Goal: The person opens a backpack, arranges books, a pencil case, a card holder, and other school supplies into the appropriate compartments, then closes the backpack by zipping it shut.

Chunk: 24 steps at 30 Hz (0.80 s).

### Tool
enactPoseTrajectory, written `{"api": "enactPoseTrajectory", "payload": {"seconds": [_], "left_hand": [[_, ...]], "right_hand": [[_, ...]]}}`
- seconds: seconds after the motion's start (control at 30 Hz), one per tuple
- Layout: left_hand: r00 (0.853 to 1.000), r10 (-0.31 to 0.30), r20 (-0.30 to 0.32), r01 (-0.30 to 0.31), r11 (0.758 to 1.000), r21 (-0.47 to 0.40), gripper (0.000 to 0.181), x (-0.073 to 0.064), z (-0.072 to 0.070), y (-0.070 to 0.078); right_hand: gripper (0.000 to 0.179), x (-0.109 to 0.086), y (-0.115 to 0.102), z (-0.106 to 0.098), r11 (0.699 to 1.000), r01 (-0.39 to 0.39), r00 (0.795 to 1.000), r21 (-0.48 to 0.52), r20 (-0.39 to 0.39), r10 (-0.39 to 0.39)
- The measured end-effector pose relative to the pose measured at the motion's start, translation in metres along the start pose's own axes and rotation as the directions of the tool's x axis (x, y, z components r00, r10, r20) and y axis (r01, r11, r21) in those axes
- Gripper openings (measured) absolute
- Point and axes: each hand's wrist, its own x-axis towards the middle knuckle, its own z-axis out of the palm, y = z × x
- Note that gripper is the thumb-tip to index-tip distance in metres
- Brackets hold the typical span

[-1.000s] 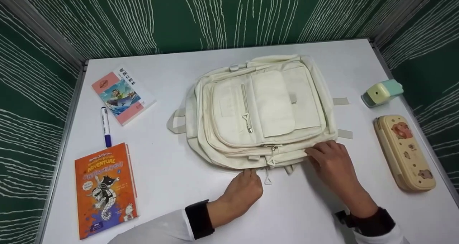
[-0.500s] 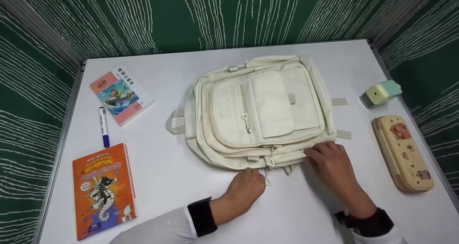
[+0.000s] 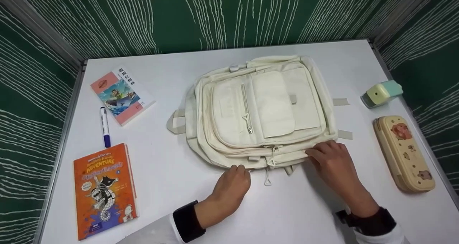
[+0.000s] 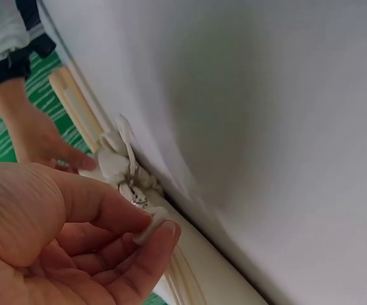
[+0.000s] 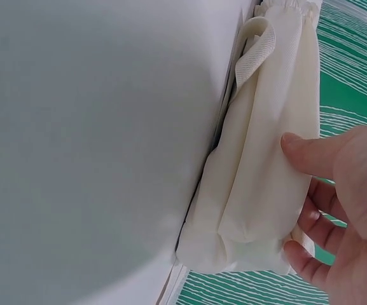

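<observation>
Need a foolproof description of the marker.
In the head view, find the cream backpack on the white table, then look left. Beside the pink-bordered paperback, just beyond the orange book, lies the marker, its blue-purple end toward that book. Its slim white barrel sets it apart from both flat, broad neighbours.

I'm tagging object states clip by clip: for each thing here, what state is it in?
Backpack: lying front side up; how far it is zipped is unclear
Left hand: pinching what looks like a zipper pull
Right hand: gripping the backpack's edge
Orange "Adventure" book: closed, cover up
Pink-and-white book: closed, lying flat
Marker: capped
Pencil case: closed
Pencil sharpener: no pencil inserted
</observation>
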Motion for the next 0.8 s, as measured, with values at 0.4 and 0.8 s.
{"api": "enactPoseTrajectory", "payload": {"seconds": [0.4, 0.8], "left_hand": [[0.985, -0.173, -0.013, 0.166, 0.963, -0.214, 0.019, -0.017, -0.004, -0.034], [0.931, -0.364, -0.004, 0.344, 0.884, -0.317, 0.01, -0.028, -0.013, -0.086]], "right_hand": [[0.03, 0.002, 0.004, -0.002, 1.0, -0.009, 0.999, 0.003, 0.031, 0.009], [0.032, 0.002, 0.013, -0.008, 1.0, -0.021, 0.999, 0.001, 0.036, 0.021]]}}
